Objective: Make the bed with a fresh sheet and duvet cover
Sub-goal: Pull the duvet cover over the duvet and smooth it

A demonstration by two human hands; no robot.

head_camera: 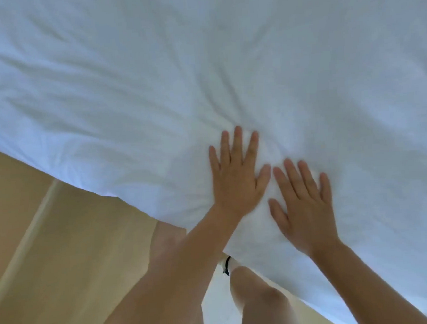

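The white duvet (201, 74) spreads across the bed and fills the far and right of the view, its near edge running diagonally from the left down towards the near right. Both hands lie flat on it just inside that edge, fingers straight and spread, gripping nothing: the left hand (238, 177) slightly farther, the right hand (304, 206) just beside it, nearer. Creases fan out from under the palms. Tan floor (49, 249) shows at the near left.
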